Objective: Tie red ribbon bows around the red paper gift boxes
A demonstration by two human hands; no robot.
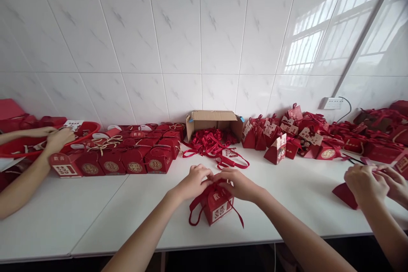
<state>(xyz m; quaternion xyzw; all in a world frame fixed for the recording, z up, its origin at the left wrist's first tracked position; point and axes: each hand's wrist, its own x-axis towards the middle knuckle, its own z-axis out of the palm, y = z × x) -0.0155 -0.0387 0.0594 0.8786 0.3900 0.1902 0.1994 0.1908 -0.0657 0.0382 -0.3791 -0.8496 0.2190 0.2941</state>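
A small red gift box [219, 206] with a pale label on its front stands near the front edge of the white table [153, 216]. Dark red ribbon [195, 214] runs around its top, one loop hanging at the left and a loose end at the right. My left hand [196, 182] pinches the ribbon above the lid from the left. From the other side my right hand [237, 183] closes on the same ribbon, its fingertips close to those of my left. The knot itself is partly hidden by the fingers.
Behind lies an open cardboard box [215, 115] spilling red ribbons [212, 139]. Rows of red boxes [134, 159] stand left, piled favour boxes [299, 134] right. Co-workers' hands work at a red basin [91, 128] at far left and a red box [346, 195] at far right.
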